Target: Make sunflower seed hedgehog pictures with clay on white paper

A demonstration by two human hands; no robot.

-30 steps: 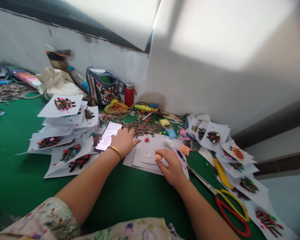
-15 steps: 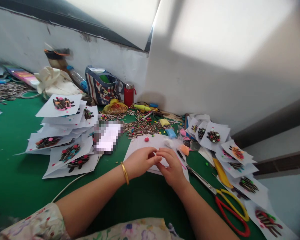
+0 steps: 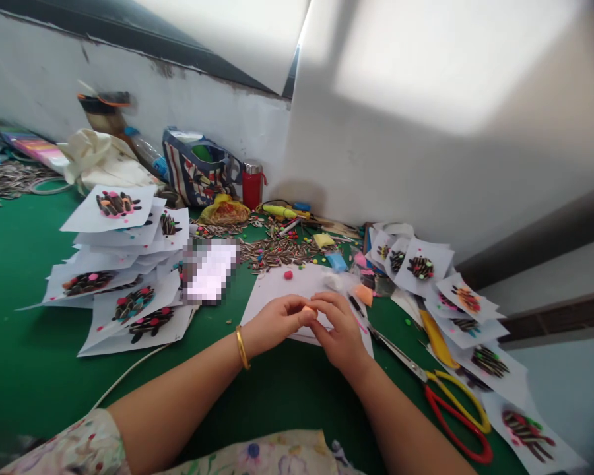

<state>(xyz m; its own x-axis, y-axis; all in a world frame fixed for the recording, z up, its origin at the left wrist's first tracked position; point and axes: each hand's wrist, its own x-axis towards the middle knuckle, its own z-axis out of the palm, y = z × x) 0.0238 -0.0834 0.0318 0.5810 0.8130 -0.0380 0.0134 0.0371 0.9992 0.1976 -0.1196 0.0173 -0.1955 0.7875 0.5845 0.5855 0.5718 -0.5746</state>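
Observation:
My left hand, with a gold bangle at the wrist, meets my right hand above white paper. Their fingertips pinch a small piece of orange clay, mostly hidden by the fingers. A red clay ball rests on the paper beyond my hands. To the right of them lies a larger lump of orange clay, near pink clay and a blue clay piece.
Scissors with red and yellow handles lie right of my arm. Paper sheets bearing seed pictures are stacked at left and spread at right. Loose sunflower seeds, a red flask and a striped bag are at the back.
The fingers have shifted slightly, and the orange clay between them now shows. Both hands stay together over the paper. The whole view has moved a little.

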